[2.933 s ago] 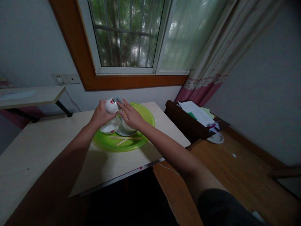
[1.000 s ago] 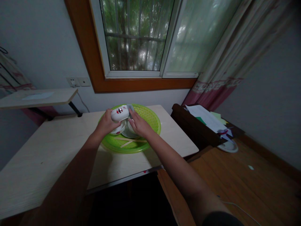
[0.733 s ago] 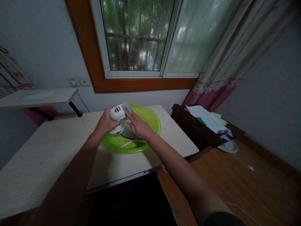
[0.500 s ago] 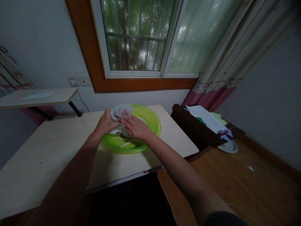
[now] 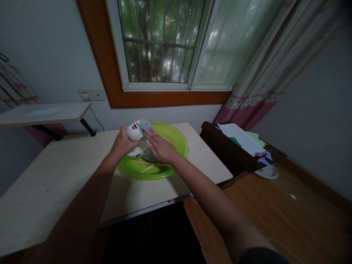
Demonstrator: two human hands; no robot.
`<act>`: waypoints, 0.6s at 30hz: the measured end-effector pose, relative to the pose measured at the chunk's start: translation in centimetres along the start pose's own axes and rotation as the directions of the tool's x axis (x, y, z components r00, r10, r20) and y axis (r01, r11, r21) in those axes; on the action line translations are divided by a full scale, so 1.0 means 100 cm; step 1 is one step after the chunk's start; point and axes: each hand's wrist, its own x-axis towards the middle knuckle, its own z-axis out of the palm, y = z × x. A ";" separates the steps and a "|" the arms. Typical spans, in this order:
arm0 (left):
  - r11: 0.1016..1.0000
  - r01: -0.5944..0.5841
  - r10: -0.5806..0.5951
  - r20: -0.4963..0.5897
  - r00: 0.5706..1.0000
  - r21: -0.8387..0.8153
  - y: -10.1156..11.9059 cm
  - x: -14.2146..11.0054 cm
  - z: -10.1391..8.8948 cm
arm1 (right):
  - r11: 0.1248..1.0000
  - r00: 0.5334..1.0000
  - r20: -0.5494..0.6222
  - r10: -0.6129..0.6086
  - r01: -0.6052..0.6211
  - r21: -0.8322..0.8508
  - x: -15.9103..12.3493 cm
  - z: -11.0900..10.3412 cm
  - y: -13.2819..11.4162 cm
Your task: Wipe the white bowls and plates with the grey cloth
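My left hand (image 5: 122, 142) is closed round a white bowl (image 5: 133, 132) with a red and black print, held tilted on its side above the basket. In my right hand (image 5: 161, 146) is a grey-blue cloth (image 5: 145, 125), pressed with the fingers against the right end of the bowl. Below both hands sits a round green plastic basket (image 5: 180, 141) with a perforated rim. Inside it are another white bowl (image 5: 137, 151), a dish partly hidden by my right hand, and wooden chopsticks (image 5: 151, 163) lying crossed at the front.
The basket stands on a pale wooden table (image 5: 68, 157). A small raised shelf (image 5: 55, 113) is at the left. Right of the table, a dark brown piece of furniture (image 5: 228, 146) bears papers (image 5: 238, 135). The window (image 5: 165, 44) and curtain (image 5: 255, 69) are behind.
The cloth has swept across the bowl's side, covering its print half a second ago, and now lies back at the right end. Earlier my view shifted left; the bowl stays held above the basket.
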 end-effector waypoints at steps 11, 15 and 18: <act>0.999 0.036 -0.036 -0.033 0.999 0.005 0.001 0.002 0.002 | 0.991 1.000 -0.007 -0.021 0.020 -0.136 0.001 0.001 -0.003; 0.999 0.047 -0.047 -0.028 0.998 0.010 0.000 0.001 0.001 | 0.992 0.998 -0.053 0.042 -0.048 -0.114 0.000 0.006 0.003; 0.998 0.060 -0.060 -0.018 0.998 0.003 0.002 0.000 0.000 | 0.992 0.999 -0.034 0.018 -0.022 -0.124 -0.001 0.006 0.002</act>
